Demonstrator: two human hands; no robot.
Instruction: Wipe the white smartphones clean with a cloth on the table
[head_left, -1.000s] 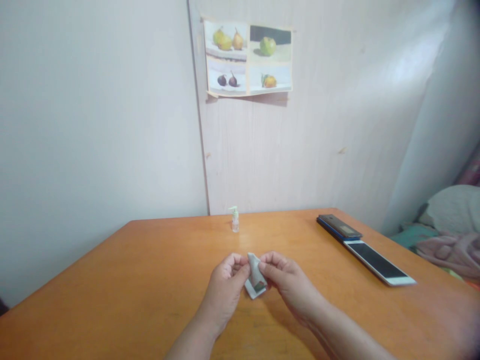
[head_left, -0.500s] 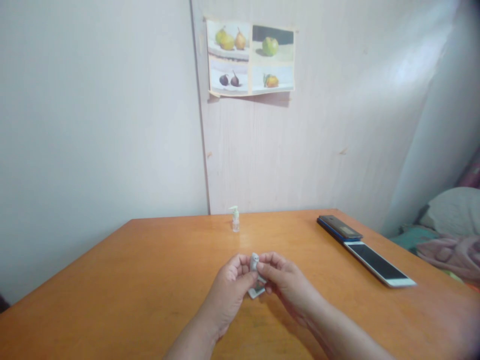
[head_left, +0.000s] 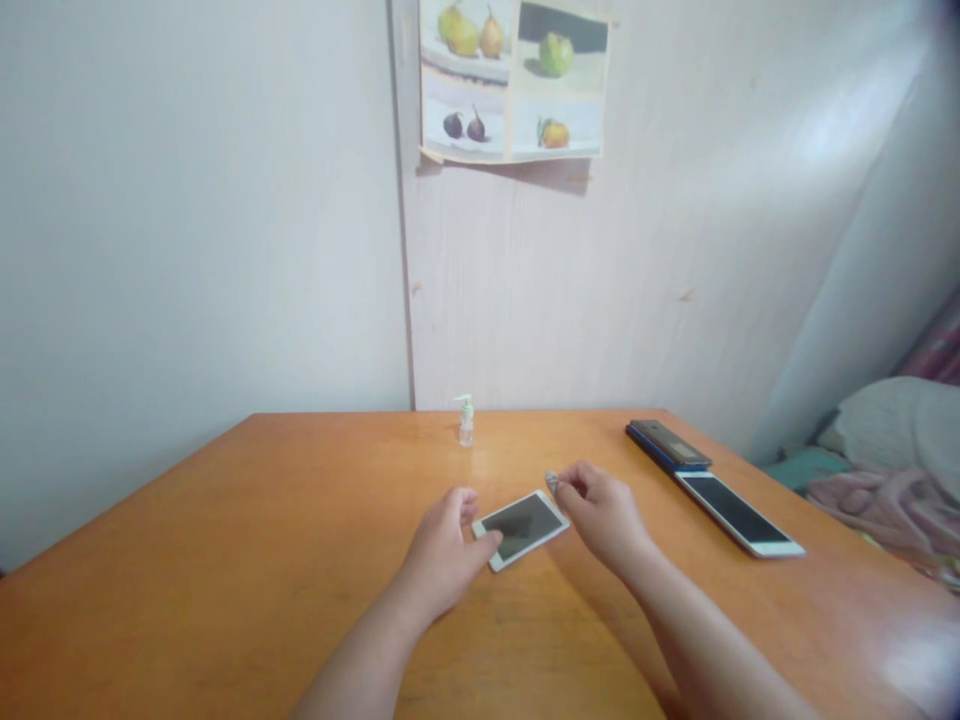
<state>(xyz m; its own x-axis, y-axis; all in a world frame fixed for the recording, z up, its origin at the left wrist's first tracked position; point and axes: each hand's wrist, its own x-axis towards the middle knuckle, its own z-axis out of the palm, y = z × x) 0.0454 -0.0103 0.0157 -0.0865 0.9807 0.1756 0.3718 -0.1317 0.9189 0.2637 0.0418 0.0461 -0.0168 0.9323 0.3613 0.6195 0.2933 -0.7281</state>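
A white phone (head_left: 529, 522) is seen near the middle of the table (head_left: 300, 540), screen up and set aslant, its right end turned toward the far side. Whether it is laid flat or slightly raised cannot be told. At its left end the left hand (head_left: 444, 550) is held half open: the thumb is laid over the near left part of the screen, and the fingers are curled beyond the left edge. Whether the phone is gripped by it cannot be told. Just beyond the phone's right end, a small grey cloth (head_left: 552, 483) is pinched, bunched up, between the thumb and fingers of the right hand (head_left: 606, 515), which is otherwise closed.

Farther off, a small clear bottle (head_left: 466, 427) with a pale green pump is stood upright near the far edge. On the right, well apart from the hands, another phone (head_left: 739, 512) is laid screen up, with a dark case (head_left: 667, 445) placed at its far end. Past the table's right edge, bedding (head_left: 892, 500) is heaped. A print (head_left: 513, 90) of fruit is fixed to the far wall (head_left: 540, 300).
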